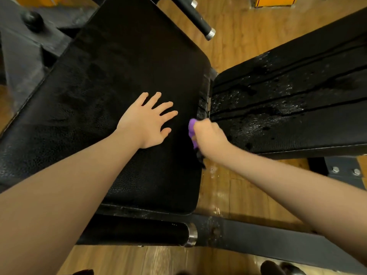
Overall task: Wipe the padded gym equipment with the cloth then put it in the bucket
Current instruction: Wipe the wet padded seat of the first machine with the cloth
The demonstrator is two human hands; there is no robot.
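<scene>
The left hand [148,121] lay flat with fingers spread and released on the large seat pad [119,76], probably to brace the person's lean and steady the pad while the other arm worked. The right hand [208,135] was clenched round a bunched purple cloth [191,130], held at the narrow gap where the seat pad met the second pad [288,108]; the tight wad likely let it push into that seam and along the pad's edge. Two padded surfaces were in view, the second one ribbed and glistening with wet droplets, so it seemed freshly wetted and still to be wiped dry. One cloth showed, and two hands. No bucket appeared anywhere in view, so that step looked some way off. Wooden floor [238,56] lay beneath the black frame.
</scene>
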